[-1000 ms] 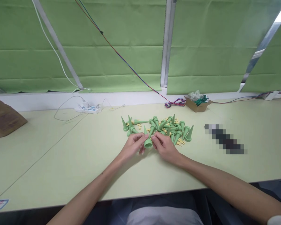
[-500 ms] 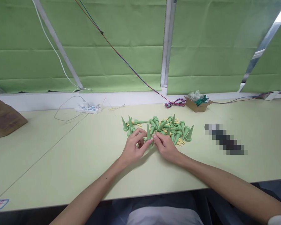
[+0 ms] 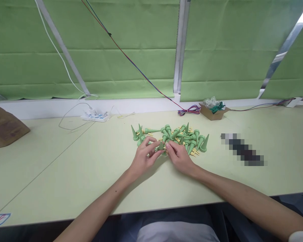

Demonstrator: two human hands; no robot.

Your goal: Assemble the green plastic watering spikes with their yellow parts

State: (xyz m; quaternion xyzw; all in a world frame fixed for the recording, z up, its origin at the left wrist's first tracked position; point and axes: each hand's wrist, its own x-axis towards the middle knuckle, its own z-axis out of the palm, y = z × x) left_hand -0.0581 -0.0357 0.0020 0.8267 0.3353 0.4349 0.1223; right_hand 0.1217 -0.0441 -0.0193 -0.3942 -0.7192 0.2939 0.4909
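Observation:
My left hand [image 3: 145, 156] is closed, its thumb and fingers round a green plastic spike [image 3: 161, 146] with a pointed cone shape. My right hand [image 3: 179, 156] sits right beside it in a pinch, fingertips close to the spike. Whatever lies in that pinch is too small and too hidden to make out. Just beyond both hands spreads a pile of similar green spikes [image 3: 175, 135], several standing on their wide ends and others lying down. Small yellow pronged pieces [image 3: 195, 152] are scattered among them.
A small cardboard box [image 3: 214, 115] with clear wrap and green material stands behind the pile, near coiled wires [image 3: 189, 110]. A power strip [image 3: 96, 116] lies at the back left, a brown paper bag [image 3: 7, 129] at far left. A blurred dark object [image 3: 244, 151] lies to the right.
The green spike in my left hand has tipped from upright, and my left fingers have come over it. My right hand has barely moved.

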